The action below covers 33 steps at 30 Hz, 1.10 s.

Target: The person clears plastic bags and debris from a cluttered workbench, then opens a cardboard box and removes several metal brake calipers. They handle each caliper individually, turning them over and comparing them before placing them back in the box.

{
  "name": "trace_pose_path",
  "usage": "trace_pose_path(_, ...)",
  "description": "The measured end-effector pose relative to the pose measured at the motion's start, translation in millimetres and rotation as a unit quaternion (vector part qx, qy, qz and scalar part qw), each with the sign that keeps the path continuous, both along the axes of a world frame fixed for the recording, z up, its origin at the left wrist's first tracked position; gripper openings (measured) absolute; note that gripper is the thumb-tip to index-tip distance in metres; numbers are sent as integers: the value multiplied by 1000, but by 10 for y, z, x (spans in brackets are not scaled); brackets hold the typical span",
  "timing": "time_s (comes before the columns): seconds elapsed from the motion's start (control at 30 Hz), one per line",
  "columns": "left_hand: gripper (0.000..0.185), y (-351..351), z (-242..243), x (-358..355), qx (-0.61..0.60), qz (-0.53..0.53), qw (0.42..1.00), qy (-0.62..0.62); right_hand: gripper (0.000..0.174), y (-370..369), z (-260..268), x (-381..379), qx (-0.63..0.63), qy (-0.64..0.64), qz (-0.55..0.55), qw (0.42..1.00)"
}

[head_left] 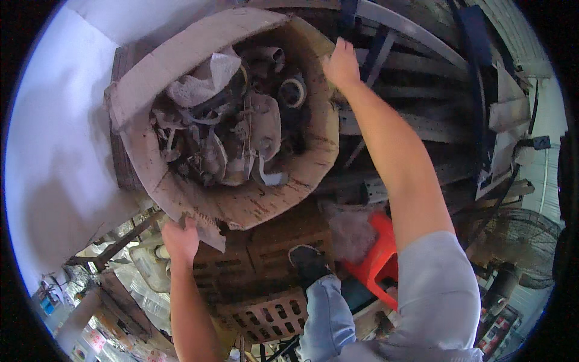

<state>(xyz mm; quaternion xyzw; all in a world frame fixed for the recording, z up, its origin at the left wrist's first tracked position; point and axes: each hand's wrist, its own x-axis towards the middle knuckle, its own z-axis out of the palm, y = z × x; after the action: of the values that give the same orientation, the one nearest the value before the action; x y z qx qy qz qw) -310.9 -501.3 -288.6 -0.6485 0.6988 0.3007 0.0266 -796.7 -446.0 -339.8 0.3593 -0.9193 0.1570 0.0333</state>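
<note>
Before me stands a large many-sided cardboard box point(267, 206), its rim worn and torn. Used metal parts fill it, among them a rounded metal canister point(264, 117), a pale ring point(291, 92) and a bent metal bracket point(271, 175). A sheet of bubble wrap point(203, 81) lies over the parts at upper left. My left hand point(181, 237) grips the box's near rim, beside a torn flap point(212, 237). My right hand point(342, 65) holds the rim on the far right, its fingertips partly hidden.
A white wall point(59, 135) rises at left. Metal shelving with blue posts point(475, 90) stands at right. By my shoe point(310, 262) are a slotted brown platform point(271, 312), a red plastic item point(375, 267) and a clear plastic bag point(348, 231). A caged fan point(515, 244) sits at lower right.
</note>
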Motion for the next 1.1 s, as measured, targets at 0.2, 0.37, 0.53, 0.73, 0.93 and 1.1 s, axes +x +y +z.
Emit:
trace_pose_path(0.2, 31, -28, 164, -306, 12, -8, 1000, 16, 76, -639, -184, -547, 260, -63, -9, 964)
trace_pose_path(0.37, 29, -91, 55, -336, 29, 1, 999, 46, 56, -625, -222, -607, 191, -72, 2, 979)
trace_pose_path(0.53, 28, -172, -69, -199, 17, -3, 999, 52, 51, -532, -137, -297, 203, 2, 0, 979)
trace_pose_path(0.73, 31, -116, 18, 44, 65, 56, 992, 93, 41, -188, -97, 597, 148, 66, 50, 985)
trace_pose_path(0.93, 31, 143, 72, 162, 67, 109, 984, 127, 31, 127, -27, 946, 41, 56, 48, 996)
trace_pose_path(1.1, 34, 74, -54, 30, 56, 70, 991, 96, 25, -171, -2, 679, 50, 9, 18, 999)
